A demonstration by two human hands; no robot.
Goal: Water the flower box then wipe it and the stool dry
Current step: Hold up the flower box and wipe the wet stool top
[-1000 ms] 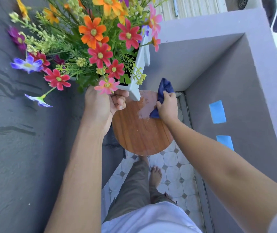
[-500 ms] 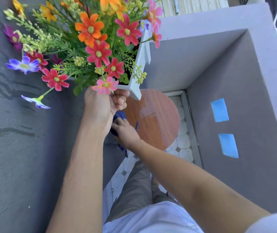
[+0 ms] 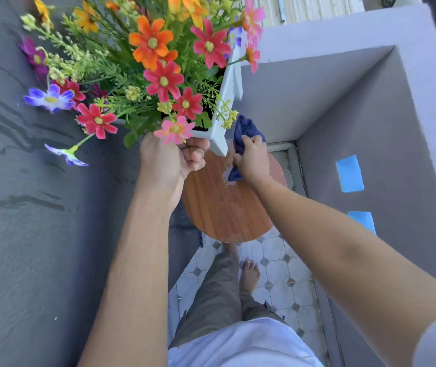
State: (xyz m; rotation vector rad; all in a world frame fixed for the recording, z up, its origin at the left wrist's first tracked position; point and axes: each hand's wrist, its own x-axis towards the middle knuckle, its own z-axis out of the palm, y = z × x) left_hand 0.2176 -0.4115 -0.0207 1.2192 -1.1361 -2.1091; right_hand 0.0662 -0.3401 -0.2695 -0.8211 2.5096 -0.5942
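A white flower box (image 3: 227,102) full of red, orange, pink and purple flowers is lifted off the round wooden stool (image 3: 222,207). My left hand (image 3: 169,162) grips the box's near end and holds it tilted above the stool's far left part. My right hand (image 3: 251,160) is closed on a dark blue cloth (image 3: 243,131) and presses it on the stool's far side, just right of the box's corner. A pale wet smear shows on the wood beside the cloth.
A dark grey wall with wet streaks (image 3: 26,181) rises at the left. A grey parapet corner (image 3: 370,102) closes the right and far sides, with two blue tape patches (image 3: 349,173). My legs and a bare foot (image 3: 250,274) stand on patterned floor tiles (image 3: 283,274) below the stool.
My right hand swept the cloth from the stool's far side to its near left edge under the box, then back to the far side. The left hand kept holding the box up.
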